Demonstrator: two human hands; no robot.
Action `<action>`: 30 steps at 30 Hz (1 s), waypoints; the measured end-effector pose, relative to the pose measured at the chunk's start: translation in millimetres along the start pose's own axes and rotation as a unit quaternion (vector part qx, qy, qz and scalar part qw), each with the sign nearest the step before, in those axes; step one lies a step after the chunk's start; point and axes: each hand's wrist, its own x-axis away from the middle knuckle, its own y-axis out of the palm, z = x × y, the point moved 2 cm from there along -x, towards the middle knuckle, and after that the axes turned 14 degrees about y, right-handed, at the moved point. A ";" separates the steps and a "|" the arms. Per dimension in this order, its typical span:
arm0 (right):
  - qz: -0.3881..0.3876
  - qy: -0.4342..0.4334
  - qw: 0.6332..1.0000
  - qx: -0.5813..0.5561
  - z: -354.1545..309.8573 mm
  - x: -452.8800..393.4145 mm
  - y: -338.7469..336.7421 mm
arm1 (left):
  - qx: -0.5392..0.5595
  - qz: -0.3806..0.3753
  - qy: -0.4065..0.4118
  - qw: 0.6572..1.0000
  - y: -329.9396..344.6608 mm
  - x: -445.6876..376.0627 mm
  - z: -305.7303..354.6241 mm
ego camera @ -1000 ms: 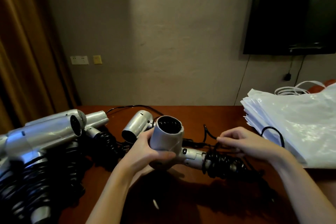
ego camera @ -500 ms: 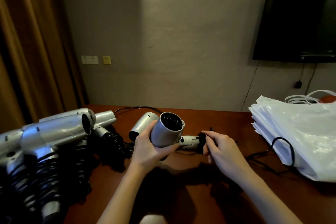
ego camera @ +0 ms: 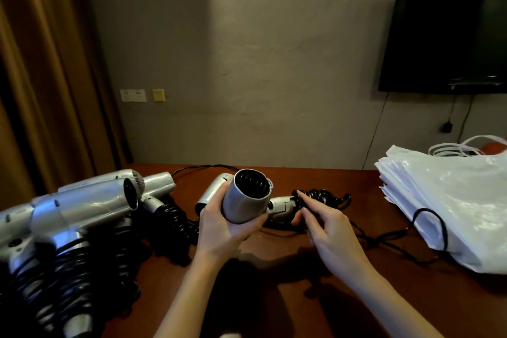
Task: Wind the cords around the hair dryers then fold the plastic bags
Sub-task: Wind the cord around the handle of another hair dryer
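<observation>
Gripping the hair dryer [ego camera: 245, 202] by its barrel, the left hand [ego camera: 219, 223] curls around it; the right hand [ego camera: 322, 223] pinches the black cord [ego camera: 315, 196] at the handle.

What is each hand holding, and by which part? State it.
The left hand grips the hair dryer by its barrel. The right hand pinches the black cord coiled at the dryer's handle.

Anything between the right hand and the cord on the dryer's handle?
Nothing visible does. The right hand already has its fingertips on the black coiled cord at the handle of the hair dryer, whose barrel the left hand holds. Loose cord trails right toward the plastic bags.
</observation>
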 end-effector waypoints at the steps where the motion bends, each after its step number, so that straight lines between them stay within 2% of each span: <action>1: -0.006 0.002 1.000 -0.003 0.1 0.0 0.7 | -0.006 -0.002 0.003 1.000 -0.1 -0.5 0.8; 6: -0.043 -0.004 0.998 -0.040 -3.5 2.7 6.3 | -0.012 -0.012 0.005 1.000 7.0 0.8 -0.8; 9: -0.043 0.013 0.994 -0.095 -1.2 2.7 6.4 | 0.009 0.015 -0.014 1.000 4.2 1.1 -1.1; 13: -0.088 0.039 0.988 -0.118 3.0 1.0 6.6 | 0.030 0.047 -0.052 0.997 -1.3 1.2 -3.0; 18: -0.185 0.122 0.963 -0.156 10.3 -1.2 3.4 | 0.066 0.095 -0.090 0.989 -4.5 2.5 -6.1; 23: -0.231 0.179 0.940 -0.174 16.0 0.2 -0.9 | 0.131 0.121 -0.143 0.974 -2.1 0.6 -8.6; 30: -0.312 0.187 0.925 -0.113 25.5 -0.9 -18.9 | 0.181 0.061 -0.200 0.961 1.4 1.7 -8.0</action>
